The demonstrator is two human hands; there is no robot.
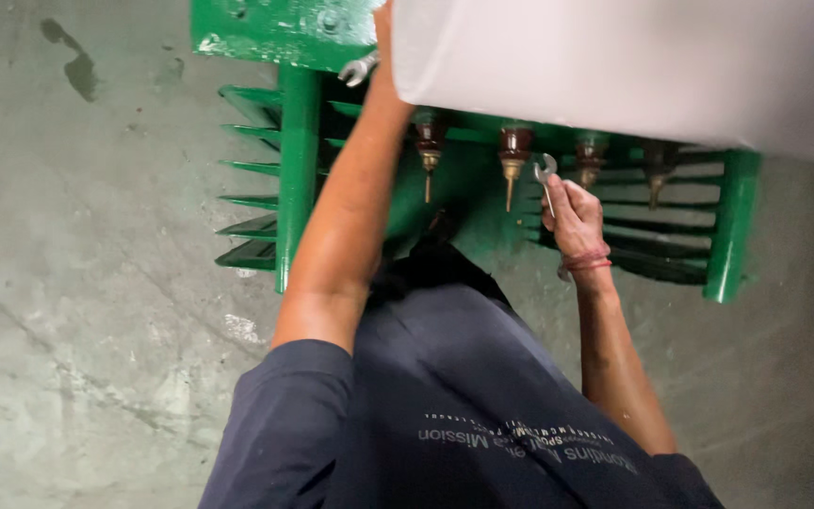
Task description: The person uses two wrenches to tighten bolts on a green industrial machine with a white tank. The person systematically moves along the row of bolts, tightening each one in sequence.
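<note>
My right hand (pixel 572 219) is closed around the handle of a small open-ended spanner (pixel 545 172). The spanner's jaw sits beside a brown insulator with a brass stud (pixel 513 155) on a green finned metal unit (pixel 299 179). My left arm reaches up along the unit's left side. My left hand (pixel 383 47) is almost wholly hidden behind a white panel (pixel 633 66), so its grip does not show. The end of a second spanner (pixel 358 69) pokes out next to that wrist, on the green top plate (pixel 275 28).
Three more brown insulators (pixel 429 141) (pixel 590 155) (pixel 654 170) stand in a row on the unit. Green cooling fins (pixel 252 198) jut out at the left. Grey stained concrete floor (pixel 87 311) surrounds it. My dark blue shirt (pixel 445 405) fills the bottom.
</note>
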